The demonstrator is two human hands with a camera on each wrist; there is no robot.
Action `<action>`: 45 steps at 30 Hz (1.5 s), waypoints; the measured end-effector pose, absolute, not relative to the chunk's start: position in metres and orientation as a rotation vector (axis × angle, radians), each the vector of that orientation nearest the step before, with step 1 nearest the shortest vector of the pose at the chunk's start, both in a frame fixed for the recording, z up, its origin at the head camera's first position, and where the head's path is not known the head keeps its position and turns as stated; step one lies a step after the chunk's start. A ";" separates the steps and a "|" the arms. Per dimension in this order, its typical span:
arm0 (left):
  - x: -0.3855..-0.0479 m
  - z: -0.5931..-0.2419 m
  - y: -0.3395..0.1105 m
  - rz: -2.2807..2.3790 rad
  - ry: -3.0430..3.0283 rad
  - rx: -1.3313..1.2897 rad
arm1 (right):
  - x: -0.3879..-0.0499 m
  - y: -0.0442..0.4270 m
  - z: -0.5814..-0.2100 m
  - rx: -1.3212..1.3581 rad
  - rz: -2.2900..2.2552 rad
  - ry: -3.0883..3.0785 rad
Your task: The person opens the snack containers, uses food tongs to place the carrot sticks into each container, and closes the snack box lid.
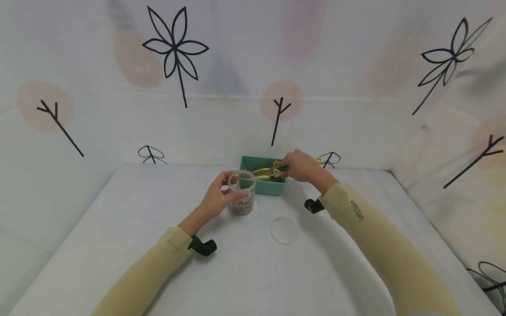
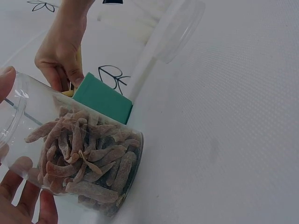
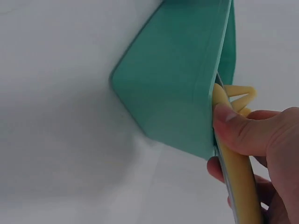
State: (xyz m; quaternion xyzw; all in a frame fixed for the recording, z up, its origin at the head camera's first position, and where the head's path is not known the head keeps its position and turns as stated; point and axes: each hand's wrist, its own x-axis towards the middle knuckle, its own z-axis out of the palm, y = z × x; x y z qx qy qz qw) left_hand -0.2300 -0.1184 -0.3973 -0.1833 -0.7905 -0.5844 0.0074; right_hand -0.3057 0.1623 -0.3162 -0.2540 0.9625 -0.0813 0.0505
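My left hand (image 1: 215, 197) grips a clear jar (image 1: 242, 193), thumb on the near side and fingers round the far side. Wrinkled brownish dried sticks with a powdery coat (image 2: 93, 163) fill its lower part, and its mouth is uncovered. At the green box (image 1: 270, 188), just right of the jar, my right hand (image 1: 301, 166) holds a long yellow tool with a metal edge (image 3: 240, 186), thumb lying along it; it looks like tongs. Its far end is hidden inside the box, where more yellow pieces (image 1: 262, 178) show.
A round clear lid (image 1: 283, 231) lies flat on the white tabletop (image 1: 253, 272), nearer me than the box. Behind the box rises a pale cloth backdrop (image 1: 229, 127) with black plant drawings. A dark wrist camera (image 1: 205, 247) hangs below each sleeve.
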 end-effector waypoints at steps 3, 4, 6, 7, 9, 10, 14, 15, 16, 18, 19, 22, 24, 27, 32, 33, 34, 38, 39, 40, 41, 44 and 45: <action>-0.230 -0.397 -0.119 -1.822 -2.479 -0.567 | -0.304 0.163 -0.318 -0.793 -0.268 2.950; -0.230 -0.397 -0.119 -1.822 -2.481 -0.564 | -0.303 0.163 -0.319 -0.794 -0.263 2.959; -0.229 -0.397 -0.120 -1.824 -2.481 -0.568 | -0.302 0.164 -0.320 -0.794 -0.260 2.975; -0.229 -0.397 -0.120 -1.825 -2.481 -0.571 | -0.302 0.166 -0.320 -0.788 -0.268 2.984; -0.229 -0.398 -0.119 -1.829 -2.481 -0.572 | -0.302 0.169 -0.321 -0.767 -0.295 3.003; -0.229 -0.398 -0.119 -1.831 -2.479 -0.571 | -0.302 0.171 -0.320 -0.755 -0.321 3.010; -0.230 -0.397 -0.119 -1.837 -2.483 -0.552 | -0.302 0.179 -0.313 -0.688 -0.463 3.023; -0.231 -0.397 -0.119 -1.837 -2.484 -0.548 | -0.302 0.181 -0.310 -0.681 -0.492 3.025; -0.231 -0.397 -0.119 -1.840 -2.484 -0.546 | -0.301 0.183 -0.307 -0.674 -0.522 3.023; -0.231 -0.397 -0.119 -1.849 -2.479 -0.548 | -0.298 0.187 -0.301 -0.681 -0.566 3.028; -0.231 -0.397 -0.119 -1.852 -2.476 -0.552 | -0.297 0.189 -0.298 -0.688 -0.588 3.031; -0.230 -0.396 -0.119 -1.854 -2.467 -0.569 | -0.295 0.195 -0.295 -0.703 -0.638 3.044; -0.229 -0.396 -0.119 -1.852 -2.463 -0.576 | -0.295 0.198 -0.296 -0.697 -0.670 3.042; -0.229 -0.396 -0.118 -1.849 -2.467 -0.569 | -0.293 0.202 -0.300 -0.672 -0.694 3.027; -0.229 -0.396 -0.118 -1.852 -2.474 -0.564 | -0.290 0.207 -0.306 -0.664 -0.661 3.020; -0.229 -0.396 -0.118 -1.853 -2.474 -0.565 | -0.289 0.207 -0.306 -0.663 -0.656 3.023; -0.229 -0.396 -0.118 -1.855 -2.475 -0.567 | -0.288 0.208 -0.305 -0.665 -0.651 3.028; -0.230 -0.397 -0.118 -1.868 -2.474 -0.566 | -0.283 0.210 -0.298 -0.661 -0.661 3.041; -0.230 -0.396 -0.118 -1.871 -2.473 -0.567 | -0.282 0.210 -0.295 -0.659 -0.662 3.045; -0.230 -0.396 -0.118 -1.872 -2.474 -0.567 | -0.280 0.210 -0.292 -0.660 -0.668 3.045; -0.231 -0.396 -0.118 -1.872 -2.477 -0.566 | -0.279 0.210 -0.290 -0.663 -0.674 3.047; -0.231 -0.395 -0.118 -1.874 -2.486 -0.559 | -0.274 0.209 -0.282 -0.686 -0.705 3.048; -0.231 -0.394 -0.118 -1.875 -2.491 -0.556 | -0.272 0.208 -0.280 -0.704 -0.718 3.048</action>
